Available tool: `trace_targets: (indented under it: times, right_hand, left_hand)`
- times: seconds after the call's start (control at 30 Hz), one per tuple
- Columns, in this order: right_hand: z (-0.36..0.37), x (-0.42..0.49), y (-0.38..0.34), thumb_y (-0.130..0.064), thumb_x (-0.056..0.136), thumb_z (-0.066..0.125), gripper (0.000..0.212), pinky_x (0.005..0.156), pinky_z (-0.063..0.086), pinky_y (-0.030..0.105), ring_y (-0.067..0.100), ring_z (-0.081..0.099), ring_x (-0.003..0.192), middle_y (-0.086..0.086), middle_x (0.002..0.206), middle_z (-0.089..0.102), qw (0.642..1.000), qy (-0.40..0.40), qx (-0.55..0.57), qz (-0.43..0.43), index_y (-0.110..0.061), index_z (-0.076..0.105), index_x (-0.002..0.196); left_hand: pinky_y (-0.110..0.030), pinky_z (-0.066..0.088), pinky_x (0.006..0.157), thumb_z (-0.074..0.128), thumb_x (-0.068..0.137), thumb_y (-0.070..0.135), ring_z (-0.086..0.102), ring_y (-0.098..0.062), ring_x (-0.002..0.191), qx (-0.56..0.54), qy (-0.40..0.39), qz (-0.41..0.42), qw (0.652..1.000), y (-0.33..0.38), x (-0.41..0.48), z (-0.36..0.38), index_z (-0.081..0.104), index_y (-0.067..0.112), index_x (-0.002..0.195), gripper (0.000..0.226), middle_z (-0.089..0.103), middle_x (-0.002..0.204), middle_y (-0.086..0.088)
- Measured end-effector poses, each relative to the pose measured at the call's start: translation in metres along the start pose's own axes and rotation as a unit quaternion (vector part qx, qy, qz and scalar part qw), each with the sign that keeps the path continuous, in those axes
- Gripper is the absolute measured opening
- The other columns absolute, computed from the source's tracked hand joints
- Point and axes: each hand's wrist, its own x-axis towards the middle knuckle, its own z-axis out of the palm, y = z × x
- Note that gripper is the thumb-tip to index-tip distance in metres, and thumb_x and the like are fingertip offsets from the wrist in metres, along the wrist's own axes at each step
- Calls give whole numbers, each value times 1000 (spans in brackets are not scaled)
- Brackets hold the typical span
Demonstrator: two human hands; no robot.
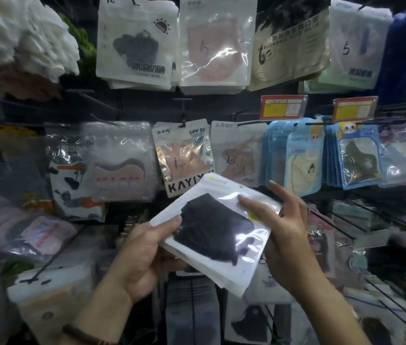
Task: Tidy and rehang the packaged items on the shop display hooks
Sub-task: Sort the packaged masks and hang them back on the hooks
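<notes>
Several flat white-and-clear plastic packets [209, 232], the top one showing a black fabric mask: one tilted stack, held in mid-air near me, in front of the lower display rows.

Left hand [142, 250]: curled under the near-left corner, thumb clamped on top.

Right hand [284, 227]: thumb across the clear face, fingers behind the right edge.

Step, as I judge it: squaring the stack before rehanging.

Next move calls for lining up the hang holes and threading them onto a black wire display hook [183, 112]. I cannot tell which hook is free.
</notes>
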Motion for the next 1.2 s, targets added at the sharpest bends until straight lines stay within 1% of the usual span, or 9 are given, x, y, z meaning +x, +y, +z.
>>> trace_targets:
  times: [0.1,0.23,0.3,0.4,0.47,0.63,0.83,1.03,1.2]
  right_hand:
    - [7,-19,-32,-2,105,61,68,121,33,29,9,33,157,0,167,36,963,89,206,150,-45,45,156]
    - [-1,-46,-81,7,93,66,55,95,63,38,16,74,114,14,139,70,772,131,501,368,-29,73,133]
    - [5,-57,-102,-4,82,69,51,74,66,54,33,78,93,16,113,81,698,98,587,398,-47,82,107]
    - [9,-67,-103,11,91,67,47,70,64,55,35,73,84,-5,94,82,731,113,540,400,-32,81,103]
    - [3,-72,-90,10,93,68,35,57,63,44,33,69,76,13,93,75,743,76,529,402,-21,78,106]
    - [-9,-74,-75,5,94,71,44,81,61,52,34,78,90,17,105,80,776,-39,499,383,-29,73,122]
    - [31,-90,-95,0,98,67,47,105,55,62,37,78,109,16,114,81,682,111,556,462,-17,59,142]
    - [37,-100,-96,9,97,60,35,94,61,62,46,76,108,26,115,78,662,83,576,472,-6,72,127]
    - [10,-97,-63,-2,90,64,43,106,53,58,41,75,116,21,122,78,730,15,534,426,-8,68,133]
  left_hand:
    - [-33,57,38,75,91,12,70,-20,53,-59,73,36,995,-14,-21,11,77,3,106,18,71,69,-5]
    - [-44,63,47,70,98,5,77,-32,65,-114,149,74,979,-41,-41,23,80,12,110,17,80,86,-15]
    - [-52,65,53,70,97,4,79,-42,71,-119,162,77,976,-56,-48,29,81,14,110,19,81,93,-24]
    - [-63,65,71,86,81,7,79,-42,78,-66,148,65,985,-68,-53,22,84,13,101,22,80,89,-22]
    - [-64,64,83,95,63,10,79,-37,81,-25,115,59,991,-66,-56,7,83,14,103,42,81,89,-18]
    - [-56,56,104,76,93,16,79,-36,110,-79,78,55,992,-74,-58,4,76,12,125,33,82,117,-16]
    - [-56,51,113,67,105,12,71,-20,128,-150,232,124,953,-108,-67,48,67,41,138,44,76,134,4]
    - [-18,60,84,61,104,0,75,-10,117,-152,229,173,946,-107,-70,48,65,27,140,44,80,124,8]
    - [-23,60,73,74,93,17,73,-12,86,-14,128,192,973,-78,-46,-15,66,23,131,39,78,95,2]
